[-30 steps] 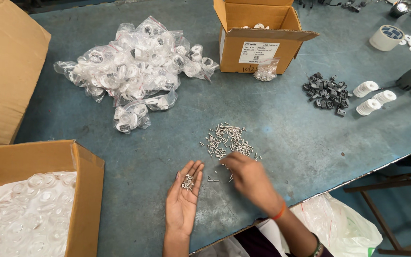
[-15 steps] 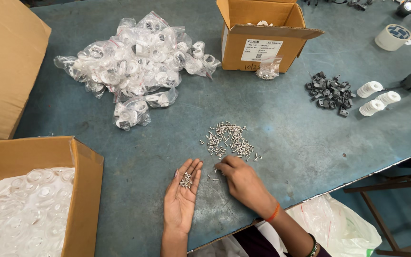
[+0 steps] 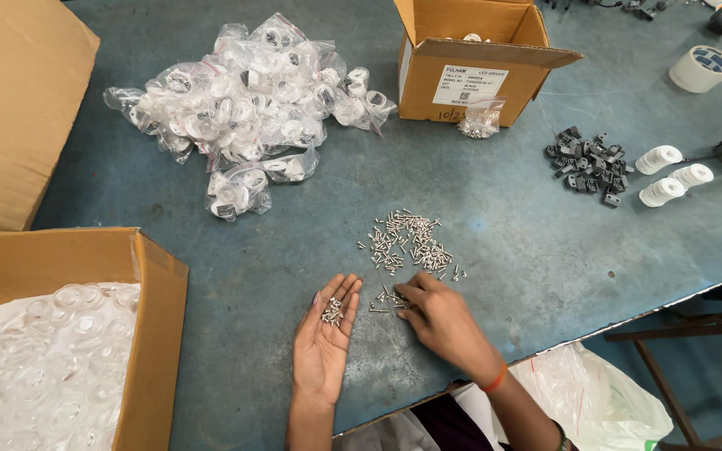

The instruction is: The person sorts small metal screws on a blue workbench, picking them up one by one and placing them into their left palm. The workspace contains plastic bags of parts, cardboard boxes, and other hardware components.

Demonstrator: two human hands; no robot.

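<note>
Carton, lower left (image 3: 156, 334): open, brown, filled with clear plastic lens caps on white sheet.
Bagged parts (image 3: 248, 104): heap of clear pouches, upper left of table (image 3: 511, 250).
Left hand (image 3: 323, 338): palm up, flat and unclenched, cupping small cluster of screws (image 3: 332, 311).
Loose screws (image 3: 407, 242): silver pile on blue-grey surface, just beyond both hands.
Right hand (image 3: 440, 321): palm down, fingertips pinching at stray screws at near edge of pile; exact grasp hidden.
Labelled box (image 3: 474, 63): open, upper centre, small bag leaning against front.
Black clips (image 3: 587, 167): cluster, right.
White discs (image 3: 670, 175): three stacks, far right.
</note>
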